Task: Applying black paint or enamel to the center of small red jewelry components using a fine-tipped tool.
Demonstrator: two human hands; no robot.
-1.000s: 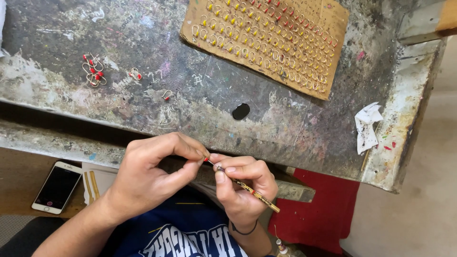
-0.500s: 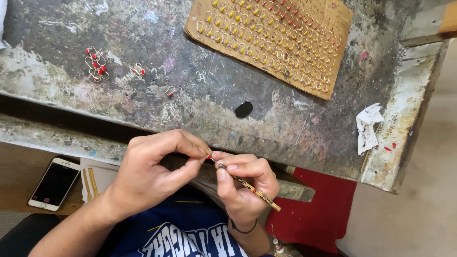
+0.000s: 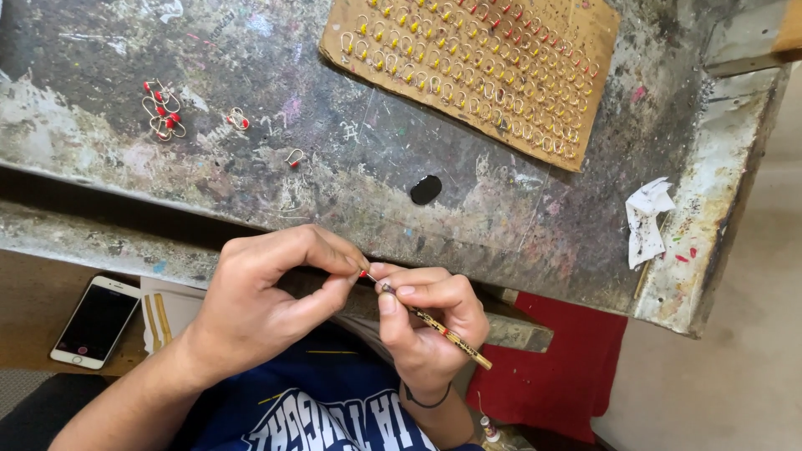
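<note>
head view: since a second ago little has changed; the left hand (image 3: 259,301) and right hand (image 3: 430,326) have stayed pinched together below the bench (image 3: 501,225) front edge, so the work is judged ongoing. a red-tipped hook (image 3: 364,274) is pinched in the left; the thin brush (image 3: 439,328), gripped in the right, slants tip up-left toward it.

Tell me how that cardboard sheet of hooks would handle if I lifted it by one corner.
The cardboard sheet looks thin with ragged edges, so it would probably sag. It likely weighs little, since the wire hooks on it are tiny. They seem only slipped into the sheet, so tilting might shake some loose.
</note>
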